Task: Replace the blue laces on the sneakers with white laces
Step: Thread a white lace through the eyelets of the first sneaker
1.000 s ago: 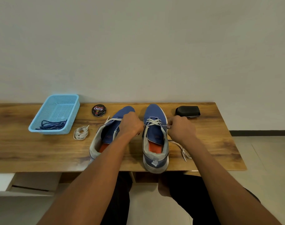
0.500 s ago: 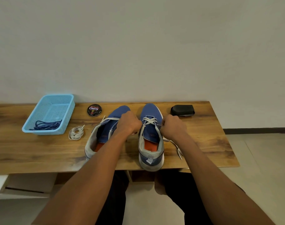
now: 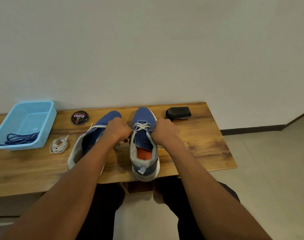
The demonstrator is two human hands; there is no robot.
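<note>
Right sneaker: upright on the worktop — white lace crossed through its front eyelets.
Left hand: curled, pinching one lace end.
Right hand: curled on the other end.
Left sneaker: just beside, partly laced.
Basket: holds the blue laces — a spare white coil lies near.

a single head-worn wide-angle camera looks forward and down from above the seated person's lap. it faces a pale wall, with the wooden worktop across the middle of the frame, close, within reach of both forearms. floor shows at right. there is no second view to overlap with.
</note>
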